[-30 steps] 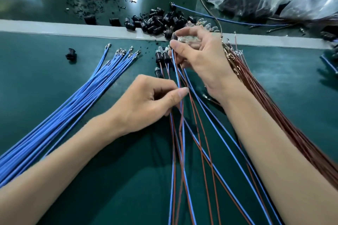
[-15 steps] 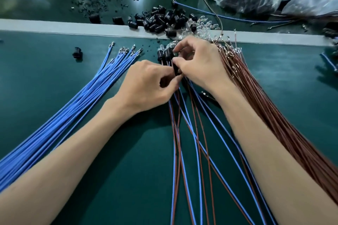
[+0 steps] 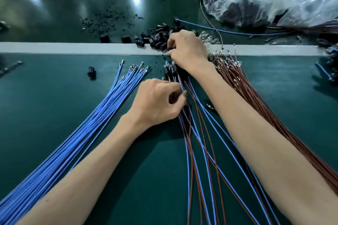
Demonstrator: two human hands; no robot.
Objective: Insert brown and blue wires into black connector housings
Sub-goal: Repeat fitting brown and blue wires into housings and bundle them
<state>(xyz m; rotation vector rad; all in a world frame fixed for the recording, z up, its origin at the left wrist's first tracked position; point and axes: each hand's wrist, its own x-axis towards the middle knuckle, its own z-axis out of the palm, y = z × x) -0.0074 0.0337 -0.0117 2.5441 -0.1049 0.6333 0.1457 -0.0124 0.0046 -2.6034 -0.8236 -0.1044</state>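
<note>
the left hand (image 3: 157,102) rests mid-table (image 3: 54,97), its fingers curled and pinching the mixed wires (image 3: 197,133), a blue and brown bunch running to the near edge. the right hand (image 3: 188,49) is farther off, at the pile of black connector housings (image 3: 159,37) by the grey strip (image 3: 73,47). its fingers curl at the pile's edge, but i cannot tell if they hold one. loose blue wires (image 3: 91,124) fan out on the left and brown wires (image 3: 256,107) on the right.
</note>
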